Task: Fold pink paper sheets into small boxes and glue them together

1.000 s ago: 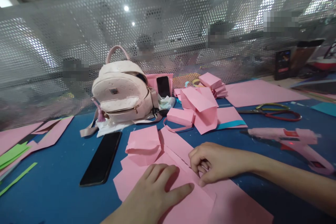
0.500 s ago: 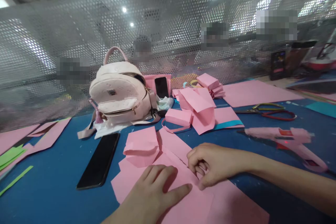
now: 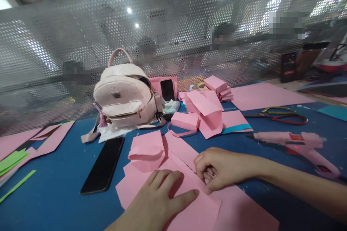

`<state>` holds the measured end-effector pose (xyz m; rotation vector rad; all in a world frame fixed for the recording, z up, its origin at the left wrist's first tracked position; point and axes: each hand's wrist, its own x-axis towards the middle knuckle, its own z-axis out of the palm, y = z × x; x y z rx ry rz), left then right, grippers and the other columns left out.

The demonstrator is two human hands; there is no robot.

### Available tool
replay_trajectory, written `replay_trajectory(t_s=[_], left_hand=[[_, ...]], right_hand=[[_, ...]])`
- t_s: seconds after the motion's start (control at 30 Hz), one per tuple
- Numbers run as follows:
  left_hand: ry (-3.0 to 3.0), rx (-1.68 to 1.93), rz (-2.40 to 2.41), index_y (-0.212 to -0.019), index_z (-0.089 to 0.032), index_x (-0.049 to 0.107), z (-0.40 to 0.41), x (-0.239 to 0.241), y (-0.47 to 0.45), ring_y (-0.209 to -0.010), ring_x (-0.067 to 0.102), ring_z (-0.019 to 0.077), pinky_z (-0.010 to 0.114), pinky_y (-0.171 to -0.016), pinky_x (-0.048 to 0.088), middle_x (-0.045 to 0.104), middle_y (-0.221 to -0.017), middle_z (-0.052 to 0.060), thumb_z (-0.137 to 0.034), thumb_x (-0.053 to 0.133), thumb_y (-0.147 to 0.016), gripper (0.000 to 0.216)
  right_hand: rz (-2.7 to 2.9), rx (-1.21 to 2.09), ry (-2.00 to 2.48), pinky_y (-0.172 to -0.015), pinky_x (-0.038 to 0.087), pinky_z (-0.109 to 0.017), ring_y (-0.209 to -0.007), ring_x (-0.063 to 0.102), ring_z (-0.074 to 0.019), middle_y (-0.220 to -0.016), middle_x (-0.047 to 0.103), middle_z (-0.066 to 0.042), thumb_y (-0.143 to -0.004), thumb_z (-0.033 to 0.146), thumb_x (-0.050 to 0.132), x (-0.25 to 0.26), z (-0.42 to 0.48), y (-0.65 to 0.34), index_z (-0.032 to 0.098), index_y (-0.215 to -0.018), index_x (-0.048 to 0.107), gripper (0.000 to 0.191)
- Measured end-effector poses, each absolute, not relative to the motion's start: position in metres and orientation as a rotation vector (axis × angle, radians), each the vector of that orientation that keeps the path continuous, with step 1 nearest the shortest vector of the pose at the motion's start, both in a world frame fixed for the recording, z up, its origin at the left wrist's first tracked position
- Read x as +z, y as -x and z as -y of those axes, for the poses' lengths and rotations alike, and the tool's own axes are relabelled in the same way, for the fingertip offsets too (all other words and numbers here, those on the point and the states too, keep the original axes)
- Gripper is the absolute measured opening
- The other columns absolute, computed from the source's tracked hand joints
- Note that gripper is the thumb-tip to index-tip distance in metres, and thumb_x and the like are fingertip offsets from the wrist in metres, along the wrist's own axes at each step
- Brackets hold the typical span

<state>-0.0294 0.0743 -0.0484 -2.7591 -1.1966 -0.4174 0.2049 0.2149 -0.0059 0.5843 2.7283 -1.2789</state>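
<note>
The pink paper (image 3: 206, 213) lay folded on the blue worktop (image 3: 62, 202). The left hand (image 3: 157, 202) pressed flat on it, fingers spread. The right hand (image 3: 222, 168) was curled tight against its crease. A black phone (image 3: 103, 165) lay nearby on the left.

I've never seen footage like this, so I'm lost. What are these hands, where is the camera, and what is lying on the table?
There is no machine: a person wears one camera on the head, looking down at their own bare hands. The left hand lies flat on folded pink paper; the right hand is curled shut on its crease. On the blue table there are also a black phone, a pink backpack, a glue gun and scissors.
</note>
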Motion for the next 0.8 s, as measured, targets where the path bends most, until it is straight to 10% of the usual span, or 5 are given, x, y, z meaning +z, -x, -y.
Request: replay_trajectory(t_s=[0.8], left_hand=[[2.793, -0.387, 1.208, -0.146, -0.032, 0.044, -0.0740, -0.0437, 0.0282, -0.104, 0.048, 0.0275, 0.040, -0.088, 0.041, 0.050, -0.129, 0.012, -0.052, 0.061, -0.090, 0.062]], right_hand=[[-2.686, -1.308, -0.495, -0.059, 0.041, -0.020, -0.067, 0.057, -0.0125, -0.066, 0.058, 0.004, -0.071, 0.030, 0.077, -0.0072, -0.2183, -0.2083, 0.018, -0.076, 0.070, 0.014]])
